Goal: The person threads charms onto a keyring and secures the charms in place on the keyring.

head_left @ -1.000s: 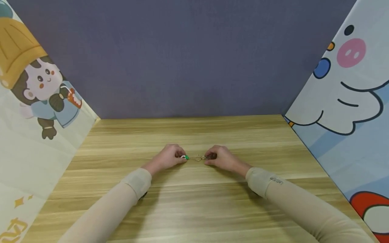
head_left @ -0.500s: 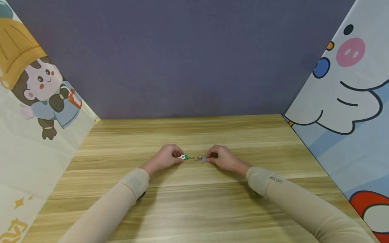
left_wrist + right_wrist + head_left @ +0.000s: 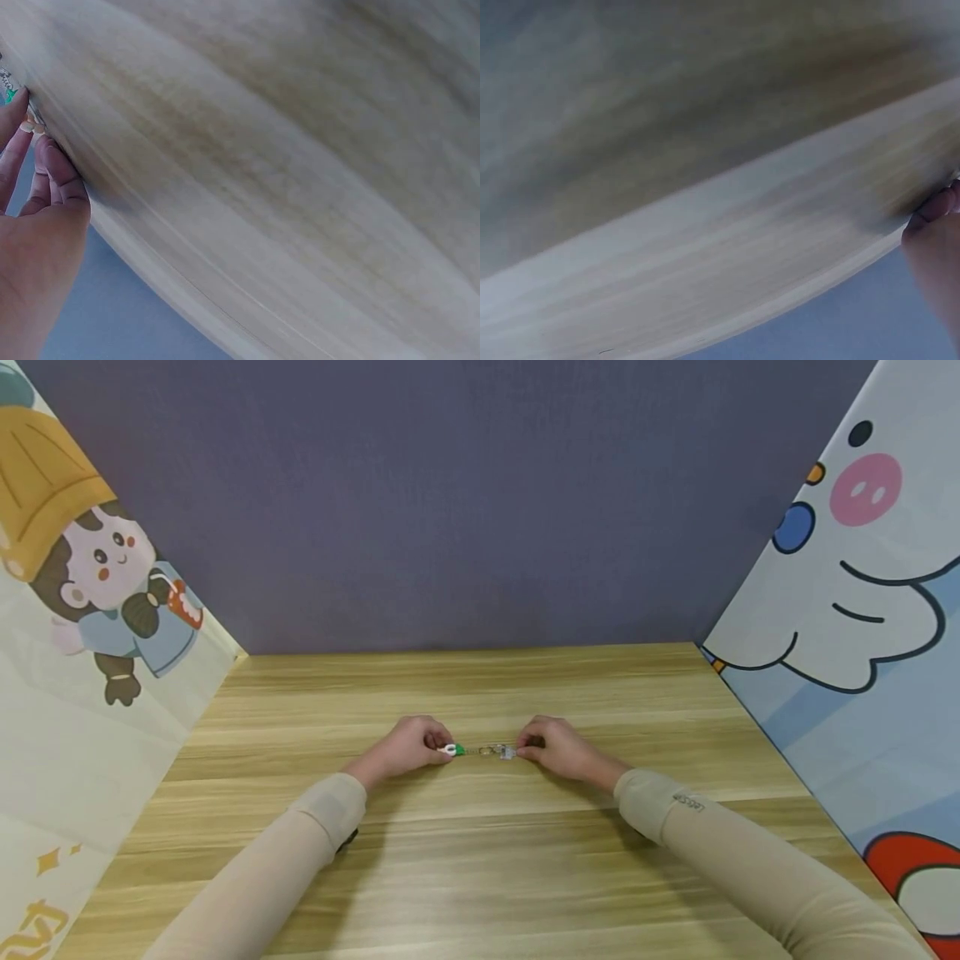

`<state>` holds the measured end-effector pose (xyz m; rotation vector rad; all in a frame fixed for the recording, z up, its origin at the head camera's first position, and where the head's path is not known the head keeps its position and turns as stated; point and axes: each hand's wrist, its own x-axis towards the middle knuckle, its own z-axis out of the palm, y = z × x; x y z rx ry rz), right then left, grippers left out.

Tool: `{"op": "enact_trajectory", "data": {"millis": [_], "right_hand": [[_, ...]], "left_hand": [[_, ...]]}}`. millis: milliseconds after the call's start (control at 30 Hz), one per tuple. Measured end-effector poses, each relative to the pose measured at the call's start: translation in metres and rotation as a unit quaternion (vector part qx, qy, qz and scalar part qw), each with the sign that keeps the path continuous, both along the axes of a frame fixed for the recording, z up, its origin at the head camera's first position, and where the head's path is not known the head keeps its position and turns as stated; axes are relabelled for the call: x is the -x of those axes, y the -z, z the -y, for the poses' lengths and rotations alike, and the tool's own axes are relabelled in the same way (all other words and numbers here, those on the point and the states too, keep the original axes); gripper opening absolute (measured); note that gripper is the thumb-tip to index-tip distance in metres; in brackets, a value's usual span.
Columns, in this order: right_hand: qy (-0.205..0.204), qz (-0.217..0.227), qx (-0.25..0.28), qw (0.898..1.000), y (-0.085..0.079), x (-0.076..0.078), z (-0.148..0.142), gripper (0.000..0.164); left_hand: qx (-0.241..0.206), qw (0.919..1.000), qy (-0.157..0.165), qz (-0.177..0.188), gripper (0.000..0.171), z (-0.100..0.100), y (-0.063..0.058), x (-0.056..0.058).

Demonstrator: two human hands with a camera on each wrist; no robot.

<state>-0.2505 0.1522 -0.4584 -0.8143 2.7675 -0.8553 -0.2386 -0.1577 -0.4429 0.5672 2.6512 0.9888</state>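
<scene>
A keychain (image 3: 489,750) lies stretched between the two hands, low over the wooden table. At its left end is a white and green charm (image 3: 458,750), whose white part my left hand (image 3: 414,745) pinches between thumb and fingers. Thin gold-coloured chain and ring parts run along the middle. On the right end sits a small clear, greyish piece (image 3: 507,752), its outer edge pinched by my right hand (image 3: 557,748). The left wrist view shows a bit of green (image 3: 10,95) past the fingertips. In the right wrist view only part of the right hand (image 3: 936,225) appears, at the edge.
The light wooden table (image 3: 465,877) spreads around both hands. A dark grey-purple panel (image 3: 472,510) stands at its back. Cartoon-printed panels rise along the left side (image 3: 45,710) and the right side (image 3: 900,718).
The left hand has shifted slightly left, showing more of the white charm. The right hand has drawn a little to the right; the clear piece it covered earlier now shows.
</scene>
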Motion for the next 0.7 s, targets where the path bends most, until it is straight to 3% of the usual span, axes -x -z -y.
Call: {"op": "enact_trajectory", "data": {"millis": [433, 567, 700], "right_hand": [[-0.013, 0.009, 0.019, 1.000, -0.002, 0.004, -0.003, 0.006], [-0.003, -0.004, 0.023, 1.000, -0.010, 0.008, -0.006, 0.008], [0.041, -0.032, -0.006, 0.999, -0.021, 0.013, -0.008, 0.018]], "left_hand": [[-0.008, 0.9997, 0.009, 0.023, 0.028, 0.002, -0.003, 0.000], [-0.002, 0.9997, 0.012, 0.019, 0.039, 0.003, -0.012, -0.002], [0.022, 0.9996, -0.006, -0.017, 0.045, 0.001, -0.026, -0.001]]}}
